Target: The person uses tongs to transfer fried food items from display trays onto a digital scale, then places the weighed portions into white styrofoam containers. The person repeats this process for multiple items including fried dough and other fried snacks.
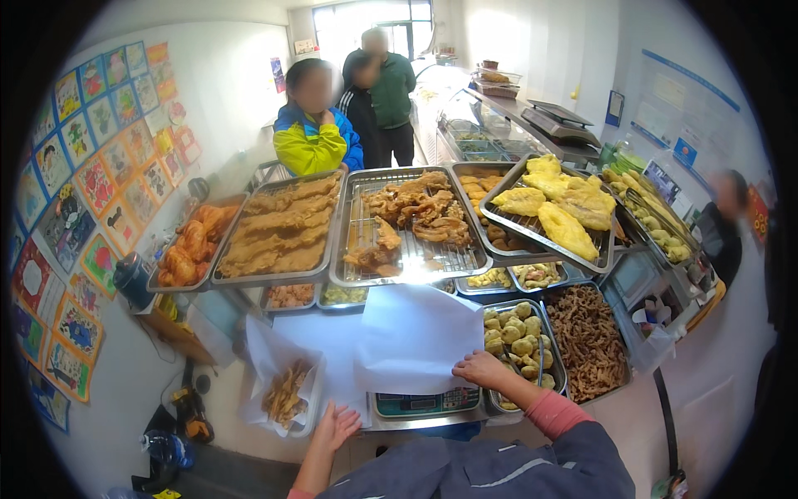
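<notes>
A sheet of white paper (421,340) lies over the digital scale (427,402), whose keypad and display show below the paper's near edge. My right hand (486,369) holds the sheet at its lower right corner. With palm turned up and fingers apart, my left hand (338,425) holds nothing at the counter's front edge. Just left of it stands a white plastic basket (305,424) lined with paper, and brown fried pieces (287,393) lie inside. More white paper (333,343) lies flat between the basket and the scale.
Beyond the paper, a raised shelf carries metal trays of fried food (408,218). One tray of yellow battered pieces (555,199) sits tilted on others. Right of the scale are trays of round fried balls (517,327), with tongs, and brown strips (586,343). Several people stand beyond.
</notes>
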A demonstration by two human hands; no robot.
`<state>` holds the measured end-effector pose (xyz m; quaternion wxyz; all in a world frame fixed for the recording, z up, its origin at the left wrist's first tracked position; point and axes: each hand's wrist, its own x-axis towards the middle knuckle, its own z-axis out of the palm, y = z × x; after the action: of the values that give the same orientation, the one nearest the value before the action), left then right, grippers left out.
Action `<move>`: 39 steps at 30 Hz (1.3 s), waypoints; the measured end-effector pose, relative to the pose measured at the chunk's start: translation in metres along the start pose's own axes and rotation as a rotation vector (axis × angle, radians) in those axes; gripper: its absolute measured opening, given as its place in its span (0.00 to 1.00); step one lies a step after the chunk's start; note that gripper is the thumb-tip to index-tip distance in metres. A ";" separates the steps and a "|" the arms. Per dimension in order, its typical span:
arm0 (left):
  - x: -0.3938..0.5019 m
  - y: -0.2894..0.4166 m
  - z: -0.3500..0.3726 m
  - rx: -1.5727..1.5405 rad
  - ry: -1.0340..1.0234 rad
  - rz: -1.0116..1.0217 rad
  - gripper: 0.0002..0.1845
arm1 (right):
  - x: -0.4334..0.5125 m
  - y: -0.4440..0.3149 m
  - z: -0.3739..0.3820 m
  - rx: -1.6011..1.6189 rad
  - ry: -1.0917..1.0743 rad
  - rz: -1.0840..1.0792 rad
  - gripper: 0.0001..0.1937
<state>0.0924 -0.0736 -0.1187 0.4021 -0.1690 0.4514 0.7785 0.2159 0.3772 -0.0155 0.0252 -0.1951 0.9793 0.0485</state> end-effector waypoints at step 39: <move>0.070 0.013 0.048 0.882 0.080 0.364 0.19 | -0.034 0.111 -0.471 -0.197 0.530 0.636 0.33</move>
<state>0.0435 -0.0042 -0.1294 0.2749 0.0696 0.7761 0.5632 0.1899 0.4432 0.4645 -0.2625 0.1095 0.9540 0.0952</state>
